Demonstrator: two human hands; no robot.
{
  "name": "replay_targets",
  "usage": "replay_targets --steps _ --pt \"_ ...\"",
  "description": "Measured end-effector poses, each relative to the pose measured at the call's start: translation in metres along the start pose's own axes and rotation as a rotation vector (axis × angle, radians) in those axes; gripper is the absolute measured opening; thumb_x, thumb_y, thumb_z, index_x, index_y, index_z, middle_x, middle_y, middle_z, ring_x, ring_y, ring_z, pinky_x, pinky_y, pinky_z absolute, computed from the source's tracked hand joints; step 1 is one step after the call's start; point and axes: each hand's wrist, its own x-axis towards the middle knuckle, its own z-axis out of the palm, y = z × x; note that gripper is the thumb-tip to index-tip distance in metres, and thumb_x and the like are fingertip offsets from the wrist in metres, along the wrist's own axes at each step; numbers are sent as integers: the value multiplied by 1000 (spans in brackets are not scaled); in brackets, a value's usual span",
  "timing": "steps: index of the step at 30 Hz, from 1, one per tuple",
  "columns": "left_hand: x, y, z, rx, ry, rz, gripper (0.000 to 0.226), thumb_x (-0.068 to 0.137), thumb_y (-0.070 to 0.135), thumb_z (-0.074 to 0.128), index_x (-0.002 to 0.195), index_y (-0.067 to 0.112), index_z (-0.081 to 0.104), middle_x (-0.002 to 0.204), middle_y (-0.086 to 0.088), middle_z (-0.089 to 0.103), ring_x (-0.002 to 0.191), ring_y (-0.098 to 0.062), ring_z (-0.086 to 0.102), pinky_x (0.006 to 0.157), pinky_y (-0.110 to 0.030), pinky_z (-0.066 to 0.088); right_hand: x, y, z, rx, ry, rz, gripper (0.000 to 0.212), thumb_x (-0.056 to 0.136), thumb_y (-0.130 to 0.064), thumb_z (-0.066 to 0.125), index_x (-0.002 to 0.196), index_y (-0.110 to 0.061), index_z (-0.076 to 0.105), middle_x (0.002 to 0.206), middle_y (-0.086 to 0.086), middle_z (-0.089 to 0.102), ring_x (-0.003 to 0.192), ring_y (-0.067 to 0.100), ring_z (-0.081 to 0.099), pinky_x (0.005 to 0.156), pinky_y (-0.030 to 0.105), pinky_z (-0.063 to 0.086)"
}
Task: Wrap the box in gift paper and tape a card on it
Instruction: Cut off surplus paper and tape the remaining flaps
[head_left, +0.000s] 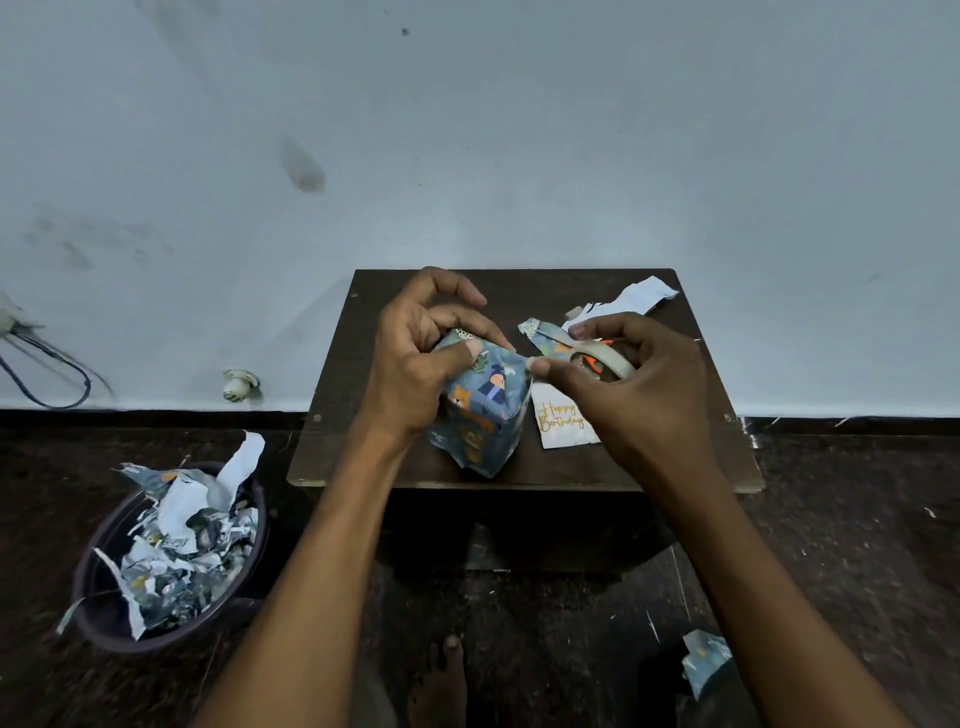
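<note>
Small dark wooden table (675, 457) set against a pale blue-grey wall (519, 130), which carries dark smudges. Dark speckled floor (831, 545). Left of the table, on the floor: a dark round bin (104, 629) heaped with torn paper scraps (182, 551) (some hang over the rim). Low on the wall at left: a white fitting (239, 385) and dark cables (47, 374).

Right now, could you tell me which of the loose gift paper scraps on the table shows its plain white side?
The long scrap at the table's far right corner; the smaller scrap nearer the wrapped box shows print.
</note>
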Motion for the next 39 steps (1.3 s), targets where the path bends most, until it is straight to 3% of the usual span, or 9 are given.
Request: replay_targets --steps 5,11,14,20,24,28,31,35,39 --pt "6 -4 -4 233 59 -73 35 78 21 70 112 22 61 112 -3 68 103 -19 63 91 -36 54 0 2 12 -7 27 34 63 46 -78 83 87 -33 71 85 -12 73 72 16 69 69 48 60" --pt "0 -6 27 427 591 -297 42 73 50 86 95 24 62 97 8 65 93 -9 63 76 -28 54 3 -1 17 24 41 110 62 45 -73 87 86 -30 71 79 -9 74 65 15 68 70 50 61" --pt "-5 -5 41 457 754 -151 30 78 48 83 89 22 71 85 11 70 82 -4 68 70 -25 55 2 -2 19 18 35 133 64 43 -72 88 88 -30 70 70 -4 72 61 15 65 69 49 60" --pt "-8 -10 49 218 531 -172 21 80 27 63 100 23 69 101 3 70 90 -11 67 75 -24 54 -4 -4 22 -6 38 152 68 42 -75 86 89 -30 68 81 -9 72 68 15 68 72 45 60" --pt "-6 -10 46 71 461 -220 24 83 6 60 102 19 64 94 -1 67 78 -10 65 67 -25 54 -5 -4 22 -26 14 159 71 39 -79 81 90 -31 67 89 -6 71 74 15 67 73 43 60" --pt "-5 -7 35 -41 289 -236 23 87 -4 57 105 10 64 92 -10 67 75 -15 67 63 -30 56 -2 -3 10 37 -58 112 48 62 -64 86 88 -26 71 77 -8 73 69 12 67 68 38 56" --pt "-2 -4 23 -111 156 -227 25 77 4 61 101 6 64 91 -12 69 74 -20 68 61 -30 56 3 -2 -2 160 -218 70 26 84 -42 78 79 -17 75 55 -2 57 50 13 45 56 33 39" --pt "4 -2 13 -93 -21 -271 29 74 5 65 103 5 65 95 -13 70 80 -22 69 68 -31 58 6 -2 -15 117 -299 24 23 93 -31 73 76 -16 78 58 21 55 51 18 38 56 31 33" --pt "8 1 14 -13 -138 -323 26 78 13 69 104 9 68 107 -15 72 88 -23 70 74 -32 59 12 -7 -32 117 -318 50 19 90 -23 77 73 -13 78 55 8 62 47 10 41 50 21 33"
